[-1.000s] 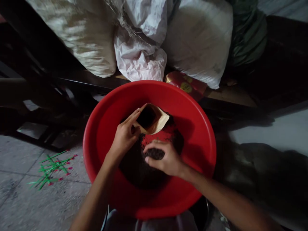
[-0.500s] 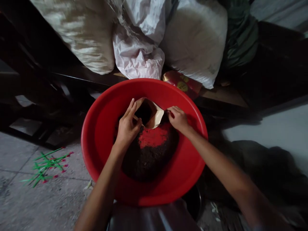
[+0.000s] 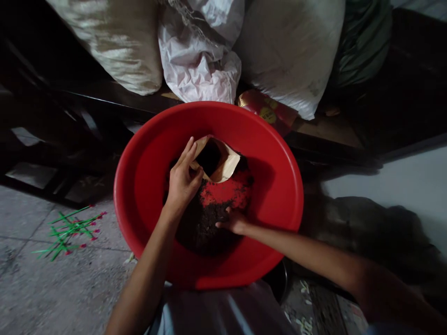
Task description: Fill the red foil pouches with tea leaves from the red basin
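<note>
A large red basin holds dark, loose soil, with the red bottom showing through in the middle. My left hand pinches the left edge of an open paper bag, whose mouth faces up and whose inside looks dark. Lower right of the bag, my right hand touches the soil, its fingers apart and pointing left; their tips are partly lost against the dark soil.
White and pale sacks stand on a dark ledge behind the basin, beside a red and gold package. Green sticks with red ends lie on the floor at left.
My right hand has let go of the bag's right edge and moved down to the soil. My left hand still holds the bag. The view has shifted slightly.
</note>
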{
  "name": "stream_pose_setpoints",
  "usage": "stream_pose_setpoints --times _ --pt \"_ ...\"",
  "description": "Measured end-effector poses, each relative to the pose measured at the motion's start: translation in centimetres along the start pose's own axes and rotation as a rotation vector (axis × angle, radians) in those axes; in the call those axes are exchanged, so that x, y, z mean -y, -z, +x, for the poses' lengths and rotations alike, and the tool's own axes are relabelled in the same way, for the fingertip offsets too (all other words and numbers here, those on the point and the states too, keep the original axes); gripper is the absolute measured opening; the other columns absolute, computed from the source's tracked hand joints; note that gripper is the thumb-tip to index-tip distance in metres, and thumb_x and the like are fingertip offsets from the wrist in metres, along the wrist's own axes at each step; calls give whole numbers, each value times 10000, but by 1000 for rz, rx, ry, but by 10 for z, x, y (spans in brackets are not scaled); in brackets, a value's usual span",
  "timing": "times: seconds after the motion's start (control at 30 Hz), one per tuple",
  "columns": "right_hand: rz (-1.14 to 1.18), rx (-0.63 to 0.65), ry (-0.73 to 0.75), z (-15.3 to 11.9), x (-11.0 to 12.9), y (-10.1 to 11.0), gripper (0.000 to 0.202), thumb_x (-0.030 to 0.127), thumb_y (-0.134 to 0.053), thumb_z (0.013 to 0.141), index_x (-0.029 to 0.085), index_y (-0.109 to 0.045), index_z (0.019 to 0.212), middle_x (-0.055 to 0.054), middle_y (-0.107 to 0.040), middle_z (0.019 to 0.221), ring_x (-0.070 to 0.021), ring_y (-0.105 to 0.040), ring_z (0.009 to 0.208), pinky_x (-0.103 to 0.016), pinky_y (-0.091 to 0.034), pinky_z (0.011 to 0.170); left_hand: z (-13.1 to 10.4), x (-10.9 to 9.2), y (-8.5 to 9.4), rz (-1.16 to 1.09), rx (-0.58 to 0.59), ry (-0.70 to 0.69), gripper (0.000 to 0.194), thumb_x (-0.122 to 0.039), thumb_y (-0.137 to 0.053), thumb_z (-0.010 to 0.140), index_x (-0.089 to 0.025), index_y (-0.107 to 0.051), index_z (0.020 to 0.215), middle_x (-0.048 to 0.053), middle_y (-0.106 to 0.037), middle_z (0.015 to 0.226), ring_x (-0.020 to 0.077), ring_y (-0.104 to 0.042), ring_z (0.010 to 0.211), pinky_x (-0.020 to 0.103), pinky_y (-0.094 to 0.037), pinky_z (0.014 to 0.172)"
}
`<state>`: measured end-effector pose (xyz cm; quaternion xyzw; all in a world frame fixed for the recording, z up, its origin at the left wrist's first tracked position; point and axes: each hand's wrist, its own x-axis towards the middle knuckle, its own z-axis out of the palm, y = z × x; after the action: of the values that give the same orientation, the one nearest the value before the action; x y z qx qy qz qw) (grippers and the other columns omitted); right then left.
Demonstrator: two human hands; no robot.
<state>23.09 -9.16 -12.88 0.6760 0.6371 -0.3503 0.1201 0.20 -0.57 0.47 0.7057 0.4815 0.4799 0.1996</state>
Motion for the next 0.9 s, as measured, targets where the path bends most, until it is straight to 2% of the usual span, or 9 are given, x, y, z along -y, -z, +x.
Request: stream_pose_setpoints --times 0.13,0.27,0.37,0.47,0.57,0.63,0.73,0.83,0.9 --pt "182 -5 62 5 14 -11 460 311 -824 745 190 -686 1167 -50 -769 1009 -228 -722 944 -293 -526 803 -1 -2 -3 4 -3 0 703 -115 -604 875 -296 -466 1541 33 -375 1667 236 -422 1519 480 -372 1278" --pt "343 -17 235 -9 21 12 392 182 -814 686 190 -721 1066 -21 -771 1021 -203 -696 971 -305 -533 887 1 -2 3 17 39 -11 722 -140 -619 867 -275 -455 1557 44 -358 1673 248 -413 1522 453 -418 1251" --pt "494 -32 359 -40 36 58 416 219 -769 724 160 -709 1132 -28 -760 1020 -189 -692 946 -303 -549 861 4 -1 10 31 87 -41 716 -136 -612 861 -253 -469 1552 57 -372 1667 255 -431 1510 427 -435 1238" --pt "618 -155 574 -70 63 123 439 308 -788 750 167 -687 1154 -15 -730 980 -181 -677 904 -318 -551 853 6 0 11 42 108 -53 681 -131 -596 861 -236 -505 1528 68 -408 1649 266 -451 1495 430 -426 1242" --pt "350 -462 772 -77 90 183 389 235 -779 772 211 -694 1151 -18 -696 1095 -196 -660 1040 -353 -522 992 8 0 8 50 113 -63 713 -115 -587 835 -249 -498 1530 46 -403 1654 263 -433 1506 451 -415 1245" --pt "149 -584 842 -70 103 207 467 182 -765 793 229 -672 1248 -42 -649 1264 -217 -627 1181 -381 -486 1093 11 -2 5 46 112 -69 750 -100 -587 803 -254 -496 1531 35 -406 1652 257 -421 1515 456 -414 1245" --pt "45 -724 866 -52 110 214 435 206 -678 912 239 -626 1343 -70 -584 1393 -236 -570 1301 -416 -451 1164 16 -8 5 49 82 -39 742 -102 -576 802 -258 -509 1524 37 -424 1643 252 -399 1529 450 -418 1242" --pt "75 -970 647 -35 99 197 398 287 -615 982 189 -608 1367 -153 -611 1329 -313 -547 1301 -516 -453 1137 12 -13 9 45 72 -30 670 -163 -592 846 -283 -531 1502 32 -343 1689 275 -378 1540 450 -424 1234" --pt "55 -969 491 -24 86 183 336 300 -574 1000 143 -653 1287 -189 -654 1226 -328 -604 1192 -523 -495 1053 3 -11 14 18 46 -38 586 -228 -586 901 -301 -542 1480 34 -297 1711 288 -459 1491 440 -475 1189"
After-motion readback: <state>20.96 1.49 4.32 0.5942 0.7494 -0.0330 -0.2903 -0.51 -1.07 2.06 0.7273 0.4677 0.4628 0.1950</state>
